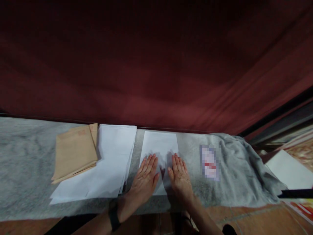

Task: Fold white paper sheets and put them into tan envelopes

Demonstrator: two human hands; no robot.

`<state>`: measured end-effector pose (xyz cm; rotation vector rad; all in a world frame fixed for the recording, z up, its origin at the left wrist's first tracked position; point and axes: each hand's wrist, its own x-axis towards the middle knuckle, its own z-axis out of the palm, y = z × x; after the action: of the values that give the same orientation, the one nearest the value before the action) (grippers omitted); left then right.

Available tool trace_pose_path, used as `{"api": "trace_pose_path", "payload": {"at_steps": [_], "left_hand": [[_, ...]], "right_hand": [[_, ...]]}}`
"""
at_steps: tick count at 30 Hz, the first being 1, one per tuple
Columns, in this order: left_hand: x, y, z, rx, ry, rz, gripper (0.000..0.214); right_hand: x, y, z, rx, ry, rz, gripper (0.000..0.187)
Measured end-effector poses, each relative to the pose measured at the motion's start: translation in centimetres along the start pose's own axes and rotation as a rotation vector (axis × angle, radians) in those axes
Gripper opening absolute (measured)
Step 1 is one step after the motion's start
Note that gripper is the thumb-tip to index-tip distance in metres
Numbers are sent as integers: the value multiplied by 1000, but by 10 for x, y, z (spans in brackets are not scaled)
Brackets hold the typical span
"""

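Observation:
A sheet of white paper (160, 143) lies on the grey cloth, its long side pointing away from me. On its left part my left hand (146, 174) rests with fingers stretched out. My right hand (180, 174) lies flat over its right edge, fingers extended and close together. Neither hand grips anything. Left of this sheet is a stack of white paper (116, 156), its sheets slightly fanned. Brown envelopes (75, 150) lie partly on top of that stack. To the right of my right hand is a small blurred item (210, 164) with a red band.
The grey cloth (24, 163) covers a long narrow surface and bunches up at its right end. A dark red curtain-like sheet (151, 81) rises behind it. A white flat object (290, 169) is at the far right. Tiled floor (264, 218) shows in front.

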<state>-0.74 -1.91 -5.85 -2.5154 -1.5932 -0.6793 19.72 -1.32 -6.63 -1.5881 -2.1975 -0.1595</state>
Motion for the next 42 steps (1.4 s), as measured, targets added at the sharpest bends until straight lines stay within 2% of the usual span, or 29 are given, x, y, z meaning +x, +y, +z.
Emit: {"api": "trace_pose_path", "payload": {"at_steps": [4,8,15,21,27,34,42], "left_hand": [[-9,11,2,-19,-67,85,63],[-11,8,1,6,-73,89,60],[-11,3,-8,62,-60,65,60],[-11,4,-11,60,-93,27,60],[-11,3,-9,56,-107,20,59],[-11,7,-12,62,-84,4,58],[-8,8,-13,89,-158,-38,53]], "right_hand": [[-4,-22,-4,72,-70,-114,58],[-7,-31,-4,59,-123,-98,54],[-11,-10,-2,-2,-25,-53,59],[-14,4,-4,-42,-55,-18,59],[-13,5,-4,-46,-78,-3,59],[-13,3,-1,-70,-50,3,56],[-7,-2,0,-80,-57,37,55]]}}
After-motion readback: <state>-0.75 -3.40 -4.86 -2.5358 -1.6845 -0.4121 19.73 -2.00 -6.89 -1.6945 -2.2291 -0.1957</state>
